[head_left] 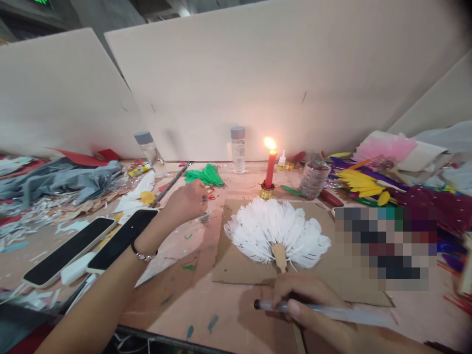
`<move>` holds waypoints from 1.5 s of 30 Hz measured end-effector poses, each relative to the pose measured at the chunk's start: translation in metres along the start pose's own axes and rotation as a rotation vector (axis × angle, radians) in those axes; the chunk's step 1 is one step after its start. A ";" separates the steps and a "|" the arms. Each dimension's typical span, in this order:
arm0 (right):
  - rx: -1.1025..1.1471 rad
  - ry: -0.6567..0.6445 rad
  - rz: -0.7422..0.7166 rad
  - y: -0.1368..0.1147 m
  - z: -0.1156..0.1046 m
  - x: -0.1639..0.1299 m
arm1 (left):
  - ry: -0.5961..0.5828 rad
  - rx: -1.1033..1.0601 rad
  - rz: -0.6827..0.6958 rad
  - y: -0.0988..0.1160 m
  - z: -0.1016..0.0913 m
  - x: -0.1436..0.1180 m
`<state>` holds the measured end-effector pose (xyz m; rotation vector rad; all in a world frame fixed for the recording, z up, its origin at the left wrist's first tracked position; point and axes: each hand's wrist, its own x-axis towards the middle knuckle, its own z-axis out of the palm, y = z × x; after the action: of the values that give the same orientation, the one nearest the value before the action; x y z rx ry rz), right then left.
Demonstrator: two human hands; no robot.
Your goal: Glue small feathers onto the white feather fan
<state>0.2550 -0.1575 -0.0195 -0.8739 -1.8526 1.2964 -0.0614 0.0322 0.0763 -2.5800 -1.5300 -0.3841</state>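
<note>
My left hand is closed, fingers curled low over the table, just in front of a pile of green feathers. What its fingertips hold, if anything, I cannot make out. Between the fingers of my right hand lies a translucent glue stick with a dark tip pointing left. Just beyond that hand, a fan of white feathers is spread on a brown cardboard sheet. Its wooden handle runs under my right hand; whether the fingers grip it is hidden.
A lit red candle burns in a gold holder behind the fan. Two phones and a white case lie left. Clear bottles stand at the back near a white board. Colored feathers crowd the right, scraps the left.
</note>
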 end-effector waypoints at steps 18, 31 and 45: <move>0.017 0.584 -0.095 -0.014 -0.013 0.029 | 0.430 -0.282 0.608 0.101 0.031 -0.036; 0.278 0.488 0.078 -0.013 -0.014 0.028 | 0.462 -0.305 0.763 0.134 0.032 -0.057; 0.404 0.411 0.078 -0.007 -0.011 0.031 | 0.426 -0.528 0.749 0.133 0.042 -0.061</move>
<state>0.2475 -0.1285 -0.0049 -0.9137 -1.1978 1.3547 0.0343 -0.0739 0.0231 -2.9045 -0.2937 -1.2416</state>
